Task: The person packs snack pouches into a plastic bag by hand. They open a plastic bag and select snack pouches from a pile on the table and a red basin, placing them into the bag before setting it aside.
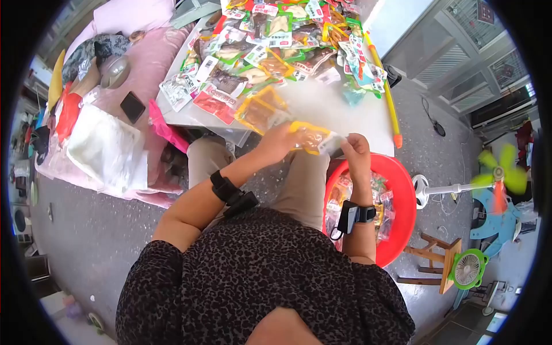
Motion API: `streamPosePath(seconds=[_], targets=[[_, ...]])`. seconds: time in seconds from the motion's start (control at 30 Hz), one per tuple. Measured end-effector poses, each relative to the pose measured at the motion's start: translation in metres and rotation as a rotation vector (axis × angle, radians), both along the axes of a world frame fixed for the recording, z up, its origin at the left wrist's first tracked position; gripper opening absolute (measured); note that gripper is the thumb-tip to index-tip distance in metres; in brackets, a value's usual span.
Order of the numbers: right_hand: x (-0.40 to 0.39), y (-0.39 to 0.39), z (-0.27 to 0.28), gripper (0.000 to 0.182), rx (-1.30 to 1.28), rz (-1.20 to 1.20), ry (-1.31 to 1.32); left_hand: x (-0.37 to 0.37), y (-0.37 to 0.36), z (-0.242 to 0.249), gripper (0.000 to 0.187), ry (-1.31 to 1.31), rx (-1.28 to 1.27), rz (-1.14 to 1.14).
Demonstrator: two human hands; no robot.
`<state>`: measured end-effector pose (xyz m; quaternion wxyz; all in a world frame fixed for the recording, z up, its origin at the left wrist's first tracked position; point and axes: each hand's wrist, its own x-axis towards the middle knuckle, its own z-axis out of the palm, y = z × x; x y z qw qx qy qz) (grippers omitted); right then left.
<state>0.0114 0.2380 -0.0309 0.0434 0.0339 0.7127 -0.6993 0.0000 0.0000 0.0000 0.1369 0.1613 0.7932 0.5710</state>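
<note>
Near the front edge of the white table (pixel 362 123), my left hand (pixel 276 142) grips one end of a yellow-edged clear packet (pixel 310 138) with brownish food inside. My right hand (pixel 356 150) pinches the packet's pale other end between thumb and finger. Another yellow-edged packet (pixel 261 109) lies on the table just beyond my left hand. A red packet (pixel 215 103) is to its left. Many colourful food packets (pixel 282 34) are heaped across the back of the table. Below my right forearm stands a red tub (pixel 407 198) holding more packets.
On the left, a pink-covered bed (pixel 146 57) holds a phone (pixel 133 107) and white plastic bags (pixel 106 146). A yellow stick (pixel 391 109) lies along the table's right edge. To the right are a standing fan (pixel 499 172), a wooden stool (pixel 440 261) and a small green fan (pixel 468 269).
</note>
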Motion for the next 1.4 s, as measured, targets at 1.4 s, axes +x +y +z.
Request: streamPosePath(seconds=[1.4], targets=[[0.006,-0.040,-0.010,0.019,-0.799,-0.009,-0.192,-0.004,0.012,-0.026,0.011,0.469,-0.478,0.246]])
